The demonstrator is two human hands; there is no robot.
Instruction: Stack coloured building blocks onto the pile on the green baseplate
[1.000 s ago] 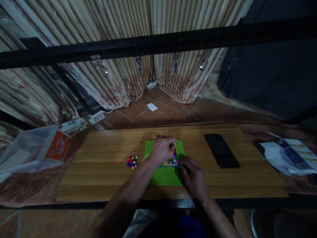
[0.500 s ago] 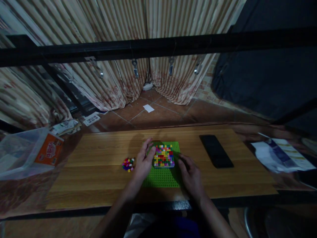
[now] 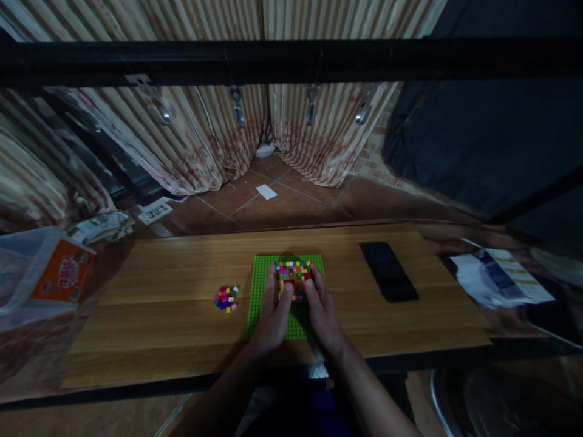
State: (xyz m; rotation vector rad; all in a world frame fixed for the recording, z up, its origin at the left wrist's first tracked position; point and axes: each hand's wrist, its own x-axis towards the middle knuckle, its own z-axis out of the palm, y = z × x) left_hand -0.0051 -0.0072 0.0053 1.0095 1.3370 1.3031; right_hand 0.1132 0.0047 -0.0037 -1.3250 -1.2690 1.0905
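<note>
A person's left hand [image 3: 276,311] and right hand [image 3: 325,311] close on a multicoloured brick block [image 3: 294,271] from both sides, thumbs laid over its near part, above a green baseplate [image 3: 259,291] at the middle of a table [image 3: 173,276]. The step in hand appears to be squaring or pressing the block as one piece; whether it sits on the plate or is slightly raised cannot be told, as the hands hide its lower edges. The next move seems to call for even pressure from both palms, keeping the small pieces tight and the block level.

The block is roughly square, a mosaic of tiny glossy plastic cubes in red, yellow, green, pink and white. The thin, square baseplate carries rows of round studs. To its left, well apart from the hands, a small heap of loose bricks [image 3: 225,298] lies directly on the tabletop, whose smooth wood-grain finish runs in pale bands. To the right rests a flat, dark, round-cornered slab [image 3: 389,271], possibly a phone. Beyond the table's far edge, striped fabric curtains [image 3: 314,139] fall in soft folds to a brown tiled floor [image 3: 296,206].
</note>
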